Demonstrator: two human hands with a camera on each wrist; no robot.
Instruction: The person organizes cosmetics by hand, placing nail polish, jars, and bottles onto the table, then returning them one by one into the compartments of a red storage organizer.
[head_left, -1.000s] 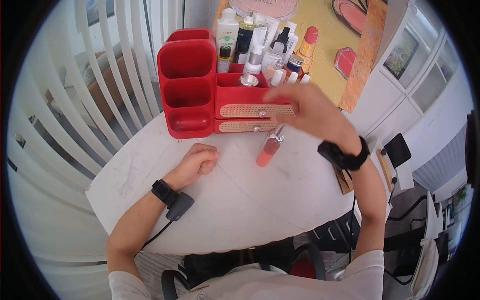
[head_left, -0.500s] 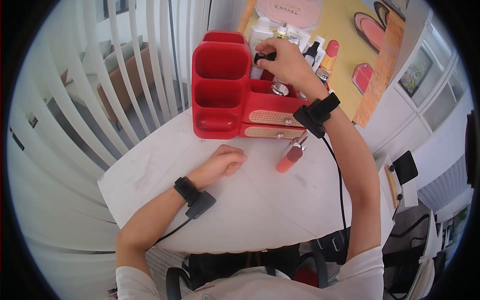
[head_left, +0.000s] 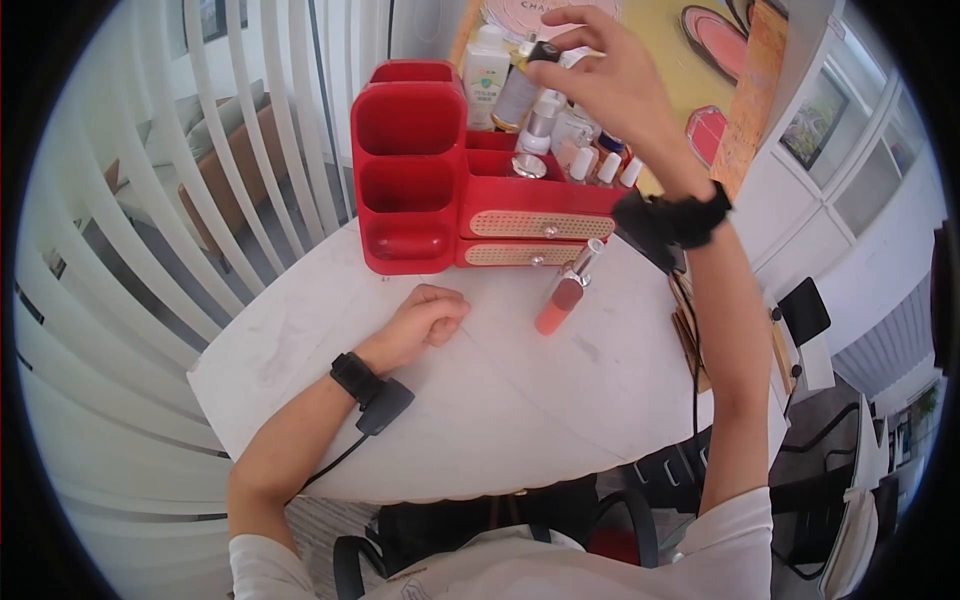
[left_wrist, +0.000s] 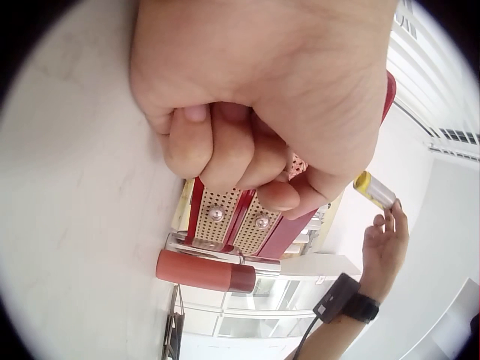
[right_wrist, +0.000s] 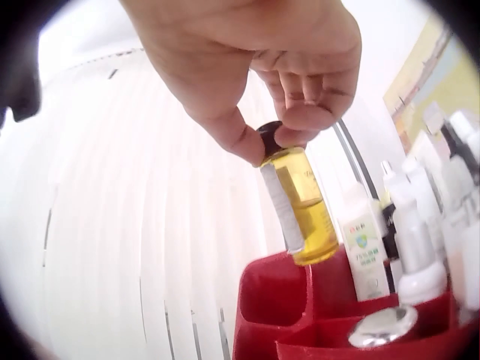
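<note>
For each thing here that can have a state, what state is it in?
Yellow bottle: capped, lifted clear of the organizer, pinched by the right hand.
Drawers: both closed.
Pink tube: lying on the table.
Left hand: fisted, holding nothing, resting on table.

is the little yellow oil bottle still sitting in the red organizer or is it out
Out. The right hand pinches the yellow oil bottle by its black cap, and it hangs clear above the red organizer.
</note>
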